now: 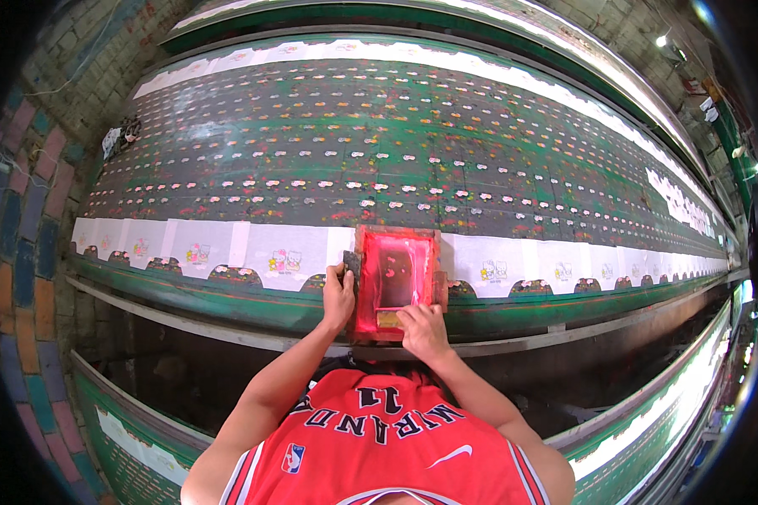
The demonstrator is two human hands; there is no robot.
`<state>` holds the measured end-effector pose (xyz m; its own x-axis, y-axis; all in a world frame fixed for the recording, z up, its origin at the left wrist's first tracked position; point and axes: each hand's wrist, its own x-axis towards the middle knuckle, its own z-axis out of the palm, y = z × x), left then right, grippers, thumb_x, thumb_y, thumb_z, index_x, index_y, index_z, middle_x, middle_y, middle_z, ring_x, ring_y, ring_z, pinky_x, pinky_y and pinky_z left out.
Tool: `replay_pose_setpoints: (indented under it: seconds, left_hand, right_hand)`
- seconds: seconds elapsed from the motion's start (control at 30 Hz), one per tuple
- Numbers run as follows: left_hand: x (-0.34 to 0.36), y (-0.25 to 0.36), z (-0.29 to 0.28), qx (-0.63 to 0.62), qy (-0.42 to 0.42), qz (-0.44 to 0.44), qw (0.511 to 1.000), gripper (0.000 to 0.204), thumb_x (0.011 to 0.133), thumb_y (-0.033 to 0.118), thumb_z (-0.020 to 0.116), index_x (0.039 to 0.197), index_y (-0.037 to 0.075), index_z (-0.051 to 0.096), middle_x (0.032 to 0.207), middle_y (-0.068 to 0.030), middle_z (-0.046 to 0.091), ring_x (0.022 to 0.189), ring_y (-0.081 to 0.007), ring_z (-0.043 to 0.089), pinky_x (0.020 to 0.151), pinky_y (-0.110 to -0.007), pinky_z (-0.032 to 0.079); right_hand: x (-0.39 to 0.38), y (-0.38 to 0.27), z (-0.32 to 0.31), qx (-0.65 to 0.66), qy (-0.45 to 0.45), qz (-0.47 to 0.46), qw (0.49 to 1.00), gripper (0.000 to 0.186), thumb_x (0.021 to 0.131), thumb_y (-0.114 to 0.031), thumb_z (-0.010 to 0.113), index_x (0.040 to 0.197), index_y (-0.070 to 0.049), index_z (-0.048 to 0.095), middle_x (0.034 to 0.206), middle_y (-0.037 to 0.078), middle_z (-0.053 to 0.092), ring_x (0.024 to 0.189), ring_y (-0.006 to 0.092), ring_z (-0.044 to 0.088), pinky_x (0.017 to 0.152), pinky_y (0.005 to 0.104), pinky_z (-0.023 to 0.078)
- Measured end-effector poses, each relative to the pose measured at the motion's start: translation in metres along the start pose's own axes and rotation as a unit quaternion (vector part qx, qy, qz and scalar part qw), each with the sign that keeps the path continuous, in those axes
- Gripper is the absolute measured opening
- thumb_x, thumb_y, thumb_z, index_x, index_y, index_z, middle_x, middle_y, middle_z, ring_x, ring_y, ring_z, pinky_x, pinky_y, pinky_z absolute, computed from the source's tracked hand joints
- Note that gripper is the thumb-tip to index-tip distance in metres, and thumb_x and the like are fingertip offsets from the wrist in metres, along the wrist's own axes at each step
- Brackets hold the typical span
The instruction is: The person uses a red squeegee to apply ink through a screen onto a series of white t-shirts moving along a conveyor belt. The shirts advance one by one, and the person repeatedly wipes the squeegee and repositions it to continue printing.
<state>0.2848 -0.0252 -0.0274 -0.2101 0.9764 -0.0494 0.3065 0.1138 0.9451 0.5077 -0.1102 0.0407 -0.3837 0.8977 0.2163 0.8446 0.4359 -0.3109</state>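
The right hand (425,330) pinches the squeegee (387,320) — lying crosswise at the near end of the lengthwise red screen-printing frame (365,295), just left of that hand — while the left hand (338,299) grips the dark block (352,266).

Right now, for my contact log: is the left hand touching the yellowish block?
Apart: the head view shows the red frame's side between left hand and yellowish block.

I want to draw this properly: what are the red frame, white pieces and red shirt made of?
The red frame may be wood, with shiny red smears over its straight bars. The white pieces look like thin, matte cloth or paper: they lie flat without shine. The red shirt is probably smooth fabric, curving softly over the body.
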Motion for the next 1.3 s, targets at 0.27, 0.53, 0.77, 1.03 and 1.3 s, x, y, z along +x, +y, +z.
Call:
replay_pose_setpoints:
  seconds: [0.27,0.53,0.77,1.03,1.3]
  left_hand:
    - [-0.007,0.019,-0.008,0.048,-0.059,0.008,0.997,0.075,0.083,0.016,0.084,0.142,-0.007,0.043,0.124,-0.0290,0.063,0.113,-0.0353,0.065,0.100,-0.042,0.051]
    - [-0.013,0.027,-0.002,0.040,-0.041,-0.032,0.998,0.074,0.080,0.007,0.076,0.144,-0.005,0.042,0.121,-0.0280,0.065,0.110,-0.0379,0.067,0.097,-0.043,0.052]
    - [-0.032,0.064,0.041,0.037,-0.023,-0.005,0.999,0.075,0.079,0.008,0.075,0.144,-0.005,0.042,0.119,-0.0262,0.065,0.109,-0.0360,0.067,0.097,-0.042,0.051]
    - [-0.068,0.101,0.171,-0.024,-0.057,0.000,0.998,0.075,0.080,0.008,0.075,0.145,-0.006,0.040,0.117,-0.0246,0.065,0.106,-0.0316,0.065,0.096,-0.040,0.051]
    - [-0.098,0.112,0.248,0.012,-0.027,-0.013,0.999,0.072,0.077,0.007,0.077,0.141,-0.006,0.046,0.117,-0.0245,0.067,0.105,-0.0315,0.067,0.096,-0.040,0.052]
  right_hand:
    - [-0.029,-0.015,-0.022,0.094,0.055,0.064,0.992,0.041,0.085,-0.029,0.079,0.116,-0.004,0.071,0.120,0.009,0.070,0.113,0.0275,0.065,0.093,0.0446,0.046]
    - [-0.039,0.065,0.018,0.396,0.129,0.372,0.830,0.043,0.100,-0.027,0.071,0.131,0.002,0.065,0.108,0.016,0.074,0.100,0.0254,0.070,0.091,0.0388,0.053]
    - [-0.069,0.119,0.006,0.441,0.159,0.385,0.795,0.047,0.100,-0.022,0.073,0.138,0.003,0.062,0.112,0.013,0.074,0.098,0.0161,0.069,0.088,0.0324,0.055]
    - [-0.133,0.221,-0.067,0.499,0.166,0.375,0.763,0.045,0.100,-0.010,0.070,0.140,0.006,0.058,0.122,0.012,0.070,0.108,0.0157,0.067,0.095,0.0305,0.053]
    - [-0.175,0.292,-0.097,0.488,0.124,0.379,0.777,0.047,0.096,-0.009,0.072,0.139,0.005,0.059,0.117,0.013,0.073,0.103,0.0161,0.070,0.092,0.0313,0.054]
